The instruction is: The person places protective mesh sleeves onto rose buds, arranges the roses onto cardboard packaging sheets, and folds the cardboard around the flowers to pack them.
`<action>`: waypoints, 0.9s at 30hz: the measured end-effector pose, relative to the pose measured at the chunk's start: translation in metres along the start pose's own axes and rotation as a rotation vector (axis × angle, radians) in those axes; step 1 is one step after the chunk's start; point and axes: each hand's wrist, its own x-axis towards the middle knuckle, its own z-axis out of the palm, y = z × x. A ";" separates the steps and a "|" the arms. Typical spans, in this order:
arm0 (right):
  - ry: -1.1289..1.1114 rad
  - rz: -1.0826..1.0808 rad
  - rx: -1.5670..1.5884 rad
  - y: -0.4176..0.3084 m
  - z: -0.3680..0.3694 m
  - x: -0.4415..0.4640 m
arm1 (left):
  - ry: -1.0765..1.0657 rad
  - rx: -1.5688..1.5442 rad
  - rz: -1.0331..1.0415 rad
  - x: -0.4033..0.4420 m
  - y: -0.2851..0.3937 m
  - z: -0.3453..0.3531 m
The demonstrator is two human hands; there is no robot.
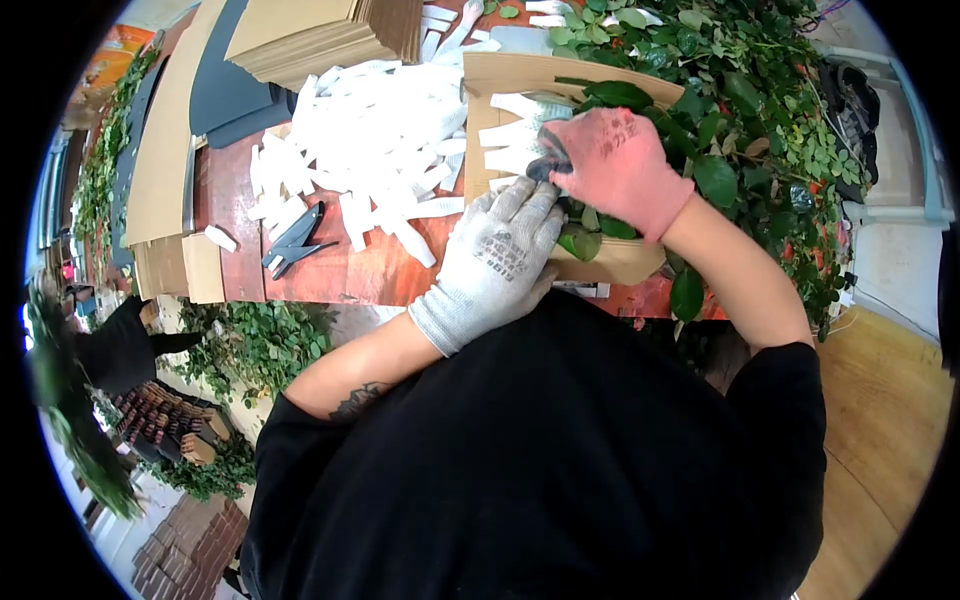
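Note:
On a piece of brown cardboard (620, 260), several white sleeves (508, 135) lie in a row, with leafy stems (615, 94) running out to the right. My left hand (505, 240), in a grey-white glove, lies flat over the cardboard's near left part with its fingers stretched out. Close to those fingertips, my right hand (610, 160) in a pink glove with dark fingertips is closed, its fingers curled down among the sleeves and stems. Whatever its fingertips grip is hidden from above.
A heap of white sleeves (375, 120) covers the table's middle. Left of it lies a black plier-like tool (293, 242). Stacked cardboard (320, 40) and dark sheets (235, 95) stand behind. Leafy stems (745, 130) pile up at the right. Another person's dark sleeve (115, 345) shows at far left.

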 end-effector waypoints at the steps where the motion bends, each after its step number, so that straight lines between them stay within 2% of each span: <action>1: -0.050 0.041 -0.026 0.001 0.003 0.003 | 0.006 0.028 0.017 0.000 -0.001 0.001; 2: -0.055 0.046 -0.018 0.001 0.003 0.009 | -0.005 0.023 0.018 0.000 -0.001 -0.001; 4: -0.213 0.143 -0.012 -0.003 -0.002 0.019 | -0.065 0.027 -0.008 0.004 -0.002 -0.006; 5: -0.226 0.139 -0.063 -0.005 -0.003 0.016 | -0.044 -0.068 0.021 0.004 -0.013 -0.003; 6: -0.227 0.141 -0.059 -0.001 0.005 0.006 | 0.056 -0.248 0.134 0.004 -0.032 -0.008; 8: 0.414 -0.193 -0.119 0.005 0.012 -0.011 | 0.080 -0.591 0.100 0.004 -0.058 -0.020; 9: 0.410 -0.143 -0.227 0.000 -0.001 -0.023 | 0.198 -0.539 0.082 0.005 -0.061 -0.025; 10: 0.411 -0.150 -0.227 -0.007 -0.019 -0.026 | 0.202 -0.537 0.078 0.004 -0.064 -0.033; 12: -0.153 0.007 -0.104 -0.015 -0.041 -0.035 | 0.058 -0.374 -0.094 0.005 -0.062 -0.050; 13: 0.031 -0.163 -0.154 0.002 -0.010 -0.055 | 0.053 -0.263 -0.078 0.008 -0.052 -0.057; 15: -0.094 -0.118 -0.174 -0.005 -0.010 -0.062 | 0.094 -0.300 0.066 0.014 -0.048 -0.038; 18: 0.197 -0.213 -0.121 -0.002 0.030 -0.050 | 0.014 -0.295 0.030 0.020 -0.049 -0.024; 20: 0.305 -0.191 -0.121 -0.011 0.044 -0.039 | -0.133 -0.415 -0.157 0.024 -0.051 -0.027; 21: 0.010 -0.098 0.055 -0.014 0.033 -0.026 | -0.220 -0.425 -0.166 0.028 -0.057 -0.030; 22: -0.046 -0.066 0.163 -0.010 0.020 -0.032 | -0.303 -0.416 -0.169 0.034 -0.049 -0.034; 24: -0.160 -0.044 0.163 -0.016 0.013 -0.025 | -0.349 -0.317 -0.127 0.033 -0.063 -0.033; 26: -0.115 0.004 0.178 -0.015 0.016 -0.034 | -0.390 -0.357 -0.141 0.035 -0.064 -0.031; 27: -0.068 0.003 0.196 -0.012 0.021 -0.036 | -0.354 -0.344 -0.081 0.034 -0.067 -0.026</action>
